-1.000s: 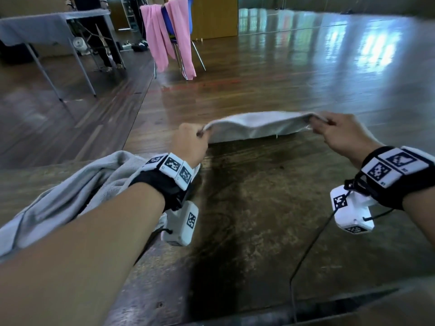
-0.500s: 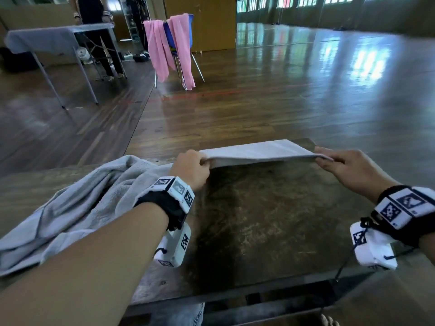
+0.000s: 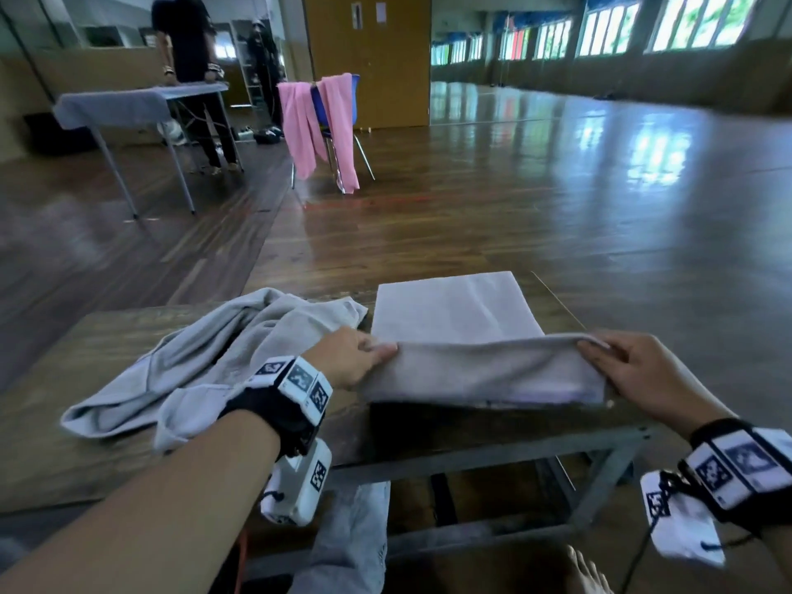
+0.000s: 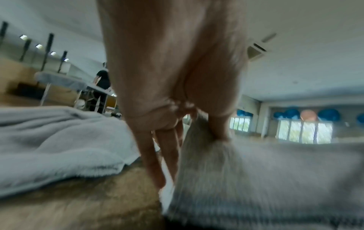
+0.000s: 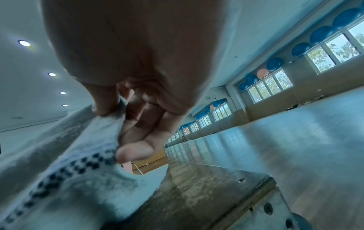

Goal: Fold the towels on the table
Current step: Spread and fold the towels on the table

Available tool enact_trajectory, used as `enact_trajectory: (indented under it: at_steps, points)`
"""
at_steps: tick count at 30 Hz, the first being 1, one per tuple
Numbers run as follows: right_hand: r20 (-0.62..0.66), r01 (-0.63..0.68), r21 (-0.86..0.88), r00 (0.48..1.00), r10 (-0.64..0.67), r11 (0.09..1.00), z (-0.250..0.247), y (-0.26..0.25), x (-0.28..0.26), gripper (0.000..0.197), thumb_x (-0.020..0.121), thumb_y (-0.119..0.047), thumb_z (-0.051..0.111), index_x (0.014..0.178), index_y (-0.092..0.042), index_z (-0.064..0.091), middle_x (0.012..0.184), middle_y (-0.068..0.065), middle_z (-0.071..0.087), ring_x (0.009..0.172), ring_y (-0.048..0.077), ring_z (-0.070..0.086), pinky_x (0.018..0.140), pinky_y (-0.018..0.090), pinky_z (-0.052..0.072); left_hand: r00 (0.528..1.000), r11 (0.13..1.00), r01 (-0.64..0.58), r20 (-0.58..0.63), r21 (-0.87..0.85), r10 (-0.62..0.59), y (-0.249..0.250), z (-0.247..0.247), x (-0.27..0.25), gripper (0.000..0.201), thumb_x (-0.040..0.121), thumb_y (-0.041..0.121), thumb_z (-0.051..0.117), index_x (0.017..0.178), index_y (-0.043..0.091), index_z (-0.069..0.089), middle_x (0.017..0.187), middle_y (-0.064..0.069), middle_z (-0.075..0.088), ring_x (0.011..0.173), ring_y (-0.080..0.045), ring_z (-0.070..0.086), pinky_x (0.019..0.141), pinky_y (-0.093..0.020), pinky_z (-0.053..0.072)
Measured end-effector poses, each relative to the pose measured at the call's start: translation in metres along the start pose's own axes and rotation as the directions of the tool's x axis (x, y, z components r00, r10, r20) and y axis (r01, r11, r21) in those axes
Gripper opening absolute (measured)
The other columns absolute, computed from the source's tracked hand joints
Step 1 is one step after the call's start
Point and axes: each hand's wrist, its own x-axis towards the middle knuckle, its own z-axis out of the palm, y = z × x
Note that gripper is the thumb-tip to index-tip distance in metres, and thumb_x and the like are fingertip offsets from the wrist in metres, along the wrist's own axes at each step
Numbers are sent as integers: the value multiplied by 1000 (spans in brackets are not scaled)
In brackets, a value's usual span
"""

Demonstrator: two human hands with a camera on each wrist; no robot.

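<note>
- Left hand and right hand each pinch one end of the raised fold of the beige towel, which lies on the table.
- The crumpled grey towel lies just left of the beige towel.
- Risk: uneven pull skews the fold.
- Risk: a weak pinch drops one end, so the layers misalign.
</note>
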Motion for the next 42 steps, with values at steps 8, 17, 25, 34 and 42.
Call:
enact_trajectory:
  at_steps: [8,17,25,34,42]
  points:
    - [290,-155,-91,941,175,984,13,0,-13,15,93,-36,68,83,-33,80,74,-8,77,71,15,74,65,25,55,958,983,167,249,-70,-145,-18,6,-39,53,88,57,63,50,21,54,47,11,53,42,-7,51,49,-18,45]
    - [82,-54,-161,994,68,986,30,2,0,30,99,-37,58,81,-17,70,71,2,71,71,26,67,74,44,51,980,971,-53,-201,-233,6,-22,31,-19,44,99,34,54,64,10,43,62,-6,40,57,-16,36,59,-29,30]
    - [421,-22,-347,890,176,938,52,-4,0,45,102,-31,55,61,-16,45,53,-5,49,49,3,46,53,19,36,998,989,46,-46,143,-40,-36,58,-19,46,94,36,55,56,12,43,60,-6,50,61,-26,51,61,-35,42]
    - [199,-12,-246,978,62,969,22,-23,18,32,100,-26,60,75,-9,68,61,6,63,54,19,53,59,34,42,953,996,71,-290,-49,-82,-24,23,-6,52,81,29,56,40,15,28,35,8,30,42,-16,32,51,-26,32]
    - [-49,-59,-260,998,48,964,48,4,82,15,94,-20,66,87,-10,75,76,14,70,76,32,64,69,37,47,905,997,-64,-424,-50,37,-22,25,69,35,95,25,53,69,2,55,68,-10,60,69,-27,54,63,-37,43]
